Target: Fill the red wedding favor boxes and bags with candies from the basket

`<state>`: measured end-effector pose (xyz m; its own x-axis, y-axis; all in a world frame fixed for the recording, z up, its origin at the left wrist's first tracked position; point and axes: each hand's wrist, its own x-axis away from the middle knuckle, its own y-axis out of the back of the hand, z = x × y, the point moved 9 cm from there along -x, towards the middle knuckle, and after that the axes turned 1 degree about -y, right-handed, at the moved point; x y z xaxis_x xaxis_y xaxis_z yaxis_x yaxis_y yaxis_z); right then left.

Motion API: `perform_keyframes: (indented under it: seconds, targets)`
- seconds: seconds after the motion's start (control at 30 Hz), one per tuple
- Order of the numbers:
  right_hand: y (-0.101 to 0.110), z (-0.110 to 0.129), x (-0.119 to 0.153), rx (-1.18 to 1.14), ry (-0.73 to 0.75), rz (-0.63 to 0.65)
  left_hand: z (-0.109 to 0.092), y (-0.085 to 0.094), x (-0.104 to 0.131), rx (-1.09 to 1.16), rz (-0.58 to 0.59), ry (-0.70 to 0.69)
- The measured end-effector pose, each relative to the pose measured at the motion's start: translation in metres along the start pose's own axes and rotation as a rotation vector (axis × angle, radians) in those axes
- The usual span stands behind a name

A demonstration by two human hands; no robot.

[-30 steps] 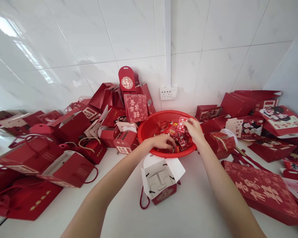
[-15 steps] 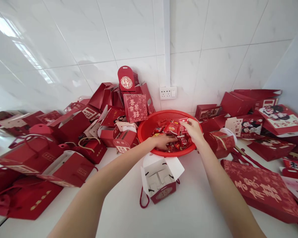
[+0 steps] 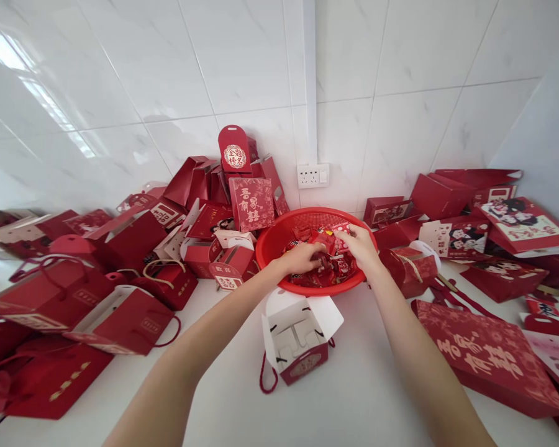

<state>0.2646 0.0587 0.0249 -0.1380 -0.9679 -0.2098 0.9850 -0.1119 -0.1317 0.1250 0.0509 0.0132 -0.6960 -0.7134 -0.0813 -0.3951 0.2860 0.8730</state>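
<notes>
A red plastic basket (image 3: 266,248) stands against the wall, filled with small red wrapped packets (image 3: 328,273). Over its left part is my left hand (image 3: 306,256), its fingers curled down among the packets; whether they grip one is hard to tell. My right hand (image 3: 359,243), at the basket's right side, pinches a pink-and-red dotted packet (image 3: 342,230). In front of the basket sits an opened box (image 3: 298,338), white inside and dark red outside, with a red cord handle. No packets show inside it.
Many red gift boxes and bags crowd the left side (image 3: 121,310) and the right. A large flat red box (image 3: 489,354) lies beside my right forearm. Behind the basket are a tiled wall and a white socket (image 3: 313,176).
My left hand has risen a little out of the packets, its fingers more drawn in. My right hand still holds the dotted packet. The view has shifted slightly.
</notes>
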Motion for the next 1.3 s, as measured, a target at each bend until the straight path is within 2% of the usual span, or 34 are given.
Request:
perform_keyframes:
  seconds: [0.1,0.17,0.27,0.37,0.5,0.67,0.73,0.87,0.97,1.03,1.1,1.23,1.3]
  targets:
    - [-0.002,-0.002,-0.001,-0.032,-0.024,0.031,0.01,0.022,0.001,0.118,-0.224,0.019]
    - [-0.004,-0.003,-0.001,-0.053,-0.047,0.066,0.017,0.03,0.002,0.205,-0.324,0.02]
    - [-0.014,-0.002,0.002,-0.075,-0.095,0.169,0.02,0.036,0.003,0.328,-0.4,-0.011]
    - [-0.025,-0.001,0.009,-0.082,-0.145,0.285,0.018,0.038,0.004,0.413,-0.418,-0.049]
    - [-0.028,-0.001,0.012,-0.1,-0.173,0.313,0.017,0.038,0.004,0.45,-0.417,-0.061]
    - [-0.011,-0.003,0.003,-0.165,-0.138,0.136,0.022,0.034,0.0,0.389,-0.365,-0.013]
    - [-0.006,-0.004,0.001,-0.182,-0.133,0.075,0.021,0.024,-0.002,0.33,-0.244,0.008]
    - [0.001,-0.004,0.0,-0.215,-0.131,-0.006,0.012,-0.011,-0.001,0.185,0.119,0.033]
    - [0.006,-0.003,-0.001,-0.243,-0.12,-0.067,0.012,-0.024,0.001,0.063,0.235,0.074]
    - [0.008,-0.003,-0.001,-0.251,-0.117,-0.095,0.016,-0.023,0.0,-0.003,0.228,0.109]
    - [0.01,-0.003,-0.002,-0.253,-0.119,-0.114,0.023,-0.016,-0.003,-0.06,0.171,0.15]
    - [0.01,-0.004,-0.002,-0.261,-0.124,-0.152,0.038,0.011,-0.009,-0.163,-0.004,0.224]
    - [0.01,-0.005,-0.001,-0.267,-0.124,-0.167,0.041,0.022,-0.013,-0.204,-0.056,0.223]
